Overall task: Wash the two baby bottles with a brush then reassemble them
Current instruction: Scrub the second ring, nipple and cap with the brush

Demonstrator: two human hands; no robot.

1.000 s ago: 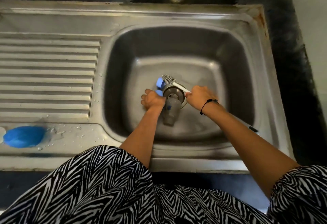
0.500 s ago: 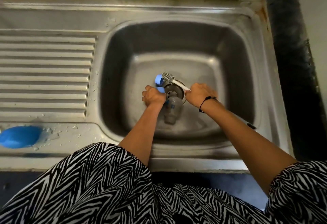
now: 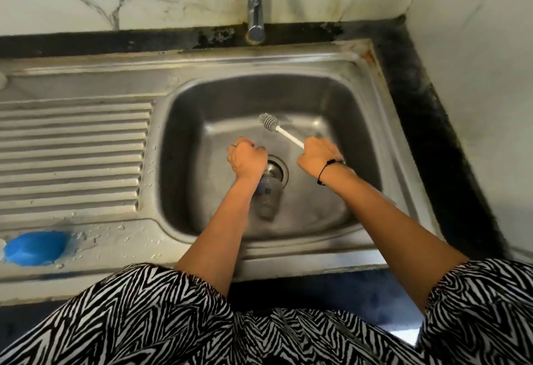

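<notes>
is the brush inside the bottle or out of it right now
Out. The striped bristle head of the white-handled bottle brush sits in open air above the sink floor, held by the right hand, apart from the clear plastic baby bottle.

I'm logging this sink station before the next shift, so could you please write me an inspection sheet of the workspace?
Surface: steel sink with wet, ribbed drainboard.
Job's things: clear bottle lying in the basin by the drain; brush raised above the basin.
Clutter: blue object on the drainboard edge.
Hands: left hand curled, contents hidden; right hand grips the brush handle.
Cables: nothing seen.
Surroundings: tap, marble wall, dark stained countertop.
</notes>
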